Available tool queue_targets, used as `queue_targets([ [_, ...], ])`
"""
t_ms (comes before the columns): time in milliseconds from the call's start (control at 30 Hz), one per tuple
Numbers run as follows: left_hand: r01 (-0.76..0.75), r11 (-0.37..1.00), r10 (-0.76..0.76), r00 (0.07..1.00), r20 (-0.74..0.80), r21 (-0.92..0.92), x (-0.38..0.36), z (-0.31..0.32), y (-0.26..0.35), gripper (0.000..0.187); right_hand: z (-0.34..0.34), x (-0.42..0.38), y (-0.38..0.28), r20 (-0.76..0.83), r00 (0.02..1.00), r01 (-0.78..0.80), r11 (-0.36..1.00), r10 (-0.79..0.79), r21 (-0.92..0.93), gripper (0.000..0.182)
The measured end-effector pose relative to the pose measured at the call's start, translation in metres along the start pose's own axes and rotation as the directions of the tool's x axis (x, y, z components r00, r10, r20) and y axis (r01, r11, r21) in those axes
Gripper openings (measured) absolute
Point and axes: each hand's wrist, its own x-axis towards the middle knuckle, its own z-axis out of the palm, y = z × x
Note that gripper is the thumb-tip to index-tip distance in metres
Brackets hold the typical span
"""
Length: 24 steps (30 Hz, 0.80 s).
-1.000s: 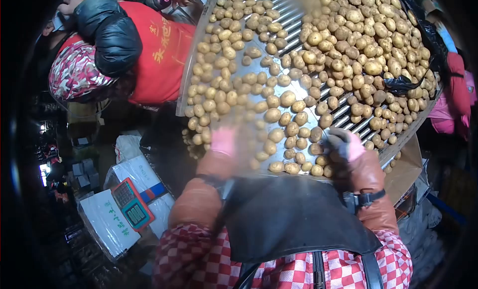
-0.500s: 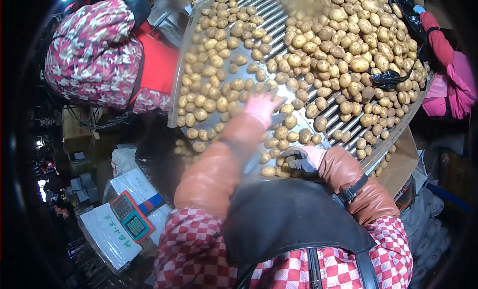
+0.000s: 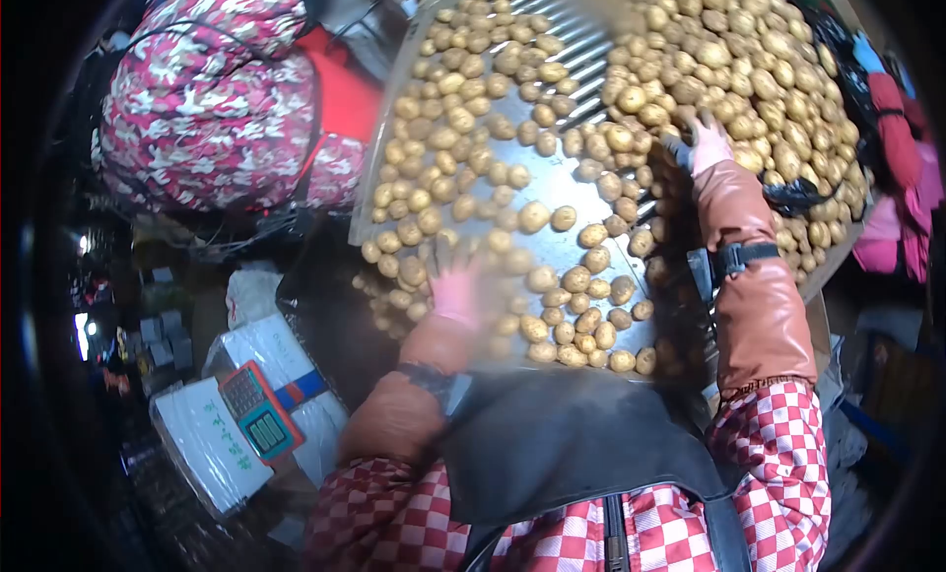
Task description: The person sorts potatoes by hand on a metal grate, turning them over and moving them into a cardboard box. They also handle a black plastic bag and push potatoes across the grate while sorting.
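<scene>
Many potatoes [image 3: 754, 79] are heaped on the right of a metal sorting table [image 3: 562, 183], with looser ones spread over its left and near parts. My left hand [image 3: 455, 281], gloved and blurred by motion, is over the potatoes at the near left, its fingers spread. My right hand [image 3: 702, 146], in a pink and grey glove, reaches to the left edge of the big heap with its fingers apart and touches potatoes there. No potato shows gripped in either hand.
A person in a camouflage-patterned jacket [image 3: 212, 109] is at the left of the table. Another person's pink sleeve [image 3: 892, 129] shows at the far right. A red scale [image 3: 261, 414] lies on white boxes [image 3: 202, 444] at lower left. Black plastic [image 3: 796, 196] lies on the heap.
My left hand has moved left and nearer to me. My right hand has reached forward from the near edge to the heap. Some potatoes have shifted, and more bare metal shows mid-table.
</scene>
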Motion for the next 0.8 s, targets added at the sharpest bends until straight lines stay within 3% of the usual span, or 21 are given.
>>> queue_targets([
  [33, 0.009, 1.000, -0.008, 1.000, -0.025, 0.009, -0.002, -0.003, 0.001, 0.075, -0.020, -0.008, -0.039, 0.117, 0.983, -0.118, 0.972, 0.144, -0.201, 0.071],
  [167, -0.004, 0.998, -0.002, 0.996, -0.092, -0.062, 0.003, 0.010, 0.002, 0.067, -0.027, -0.015, -0.062, 0.217, 0.962, -0.141, 0.982, 0.167, -0.129, 0.064],
  [200, -0.017, 0.997, 0.012, 0.997, -0.070, -0.074, 0.006, 0.014, 0.002, 0.065, -0.021, -0.026, -0.062, 0.195, 0.978, -0.076, 0.997, 0.073, 0.007, 0.060],
  [233, -0.030, 0.996, 0.025, 0.998, -0.049, -0.086, 0.010, 0.013, 0.003, 0.064, -0.030, -0.029, -0.081, 0.389, 0.919, -0.080, 0.996, 0.062, 0.032, 0.063],
  [267, -0.045, 0.997, 0.045, 0.999, 0.008, -0.069, 0.014, 0.001, 0.008, 0.062, -0.017, -0.042, -0.093, 0.296, 0.955, 0.037, 0.998, -0.021, -0.051, 0.062],
  [300, -0.052, 0.997, 0.053, 0.998, 0.018, -0.056, 0.017, 0.005, 0.010, 0.061, 0.001, -0.048, -0.094, 0.391, 0.919, 0.060, 0.998, -0.050, -0.011, 0.059],
  [333, -0.059, 0.997, 0.060, 0.998, 0.028, -0.042, 0.019, 0.009, 0.011, 0.060, -0.006, -0.060, -0.113, 0.425, 0.898, 0.153, 0.986, -0.114, -0.059, 0.056],
  [367, -0.058, 0.998, 0.058, 0.998, -0.004, -0.037, 0.024, 0.025, 0.015, 0.059, 0.002, -0.070, -0.125, 0.414, 0.896, 0.166, 0.986, -0.160, 0.023, 0.052],
  [400, -0.125, 0.992, 0.124, 0.992, -0.035, -0.034, 0.022, 0.040, 0.012, 0.058, 0.051, -0.068, -0.113, 0.455, 0.835, 0.263, 0.951, -0.309, 0.163, 0.051],
  [467, -0.324, 0.946, 0.320, 0.942, -0.102, -0.018, 0.017, 0.018, 0.017, 0.057, 0.042, -0.097, -0.124, 0.435, 0.805, 0.354, 0.915, -0.404, 0.194, 0.047],
  [533, -0.359, 0.926, 0.362, 0.932, 0.010, -0.114, 0.003, 0.032, -0.002, 0.061, 0.042, -0.118, -0.110, 0.446, 0.717, 0.423, 0.843, -0.536, 0.334, 0.047],
  [600, -0.098, 0.993, 0.116, 0.943, 0.313, -0.072, 0.009, -0.052, 0.005, 0.063, 0.016, -0.127, -0.086, 0.491, 0.620, 0.397, 0.784, -0.612, 0.477, 0.046],
  [633, 0.014, 0.999, -0.001, 0.951, 0.310, -0.038, 0.007, -0.051, -0.007, 0.064, -0.013, -0.128, -0.084, 0.568, 0.653, 0.177, 0.830, -0.501, 0.529, 0.037],
  [667, 0.126, 0.992, -0.118, 0.946, 0.303, -0.006, 0.005, -0.050, -0.019, 0.065, -0.008, -0.132, -0.061, 0.464, 0.742, 0.166, 0.803, -0.484, 0.572, 0.029],
  [700, 0.225, 0.974, -0.223, 0.965, 0.140, -0.004, -0.004, 0.009, -0.053, 0.067, -0.015, -0.135, -0.052, 0.437, 0.837, -0.047, 0.753, -0.329, 0.656, 0.028],
  [733, 0.318, 0.948, -0.319, 0.947, -0.035, -0.016, -0.009, 0.040, -0.071, 0.069, 0.008, -0.135, -0.014, 0.334, 0.906, -0.109, 0.616, -0.262, 0.780, 0.028],
  [767, 0.356, 0.932, -0.359, 0.931, -0.063, -0.063, -0.003, 0.039, -0.071, 0.070, 0.014, -0.131, 0.007, 0.040, 0.981, 0.105, 0.697, -0.189, 0.709, 0.030],
  [800, 0.388, 0.915, -0.398, 0.913, -0.089, -0.112, 0.008, 0.037, -0.068, 0.070, 0.000, -0.122, 0.013, -0.220, 0.938, 0.342, 0.817, -0.268, 0.464, 0.035],
])
